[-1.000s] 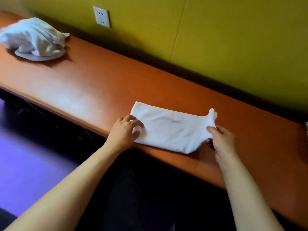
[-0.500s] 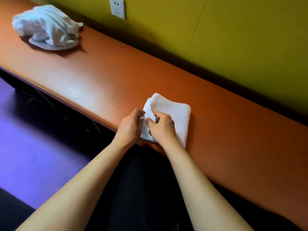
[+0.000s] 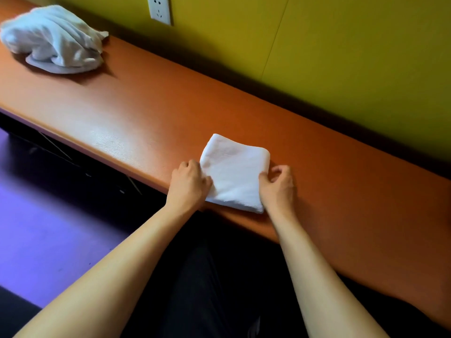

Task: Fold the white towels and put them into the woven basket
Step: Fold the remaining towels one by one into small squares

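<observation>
Our left hand [image 3: 189, 184] sits at one side of the folded towel [image 3: 235, 173], fingers curled with the thumb laid on the cloth's edge, pinching that side. Our right hand [image 3: 278, 185] is at the opposite side, thumb on the edge and fingers bent loosely beyond it; we cannot tell whether they grip the cloth or only touch it. We judge the hands flank the towel this way to square it up or to lift it as one neat packet.

Between the hands the towel lies flat as a small thick square, its near edge close to the front lip of the orange counter [image 3: 136, 113]. Far off beyond our left hand, a crumpled heap of white towels [image 3: 52, 40] waits unfolded, so we judge much of the task remains. The woven basket is not in view.

The counter is long and smooth, running along a yellow-green wall [image 3: 341, 45] with a white socket [image 3: 159, 9]. Below lies a purple floor [image 3: 48, 228].
</observation>
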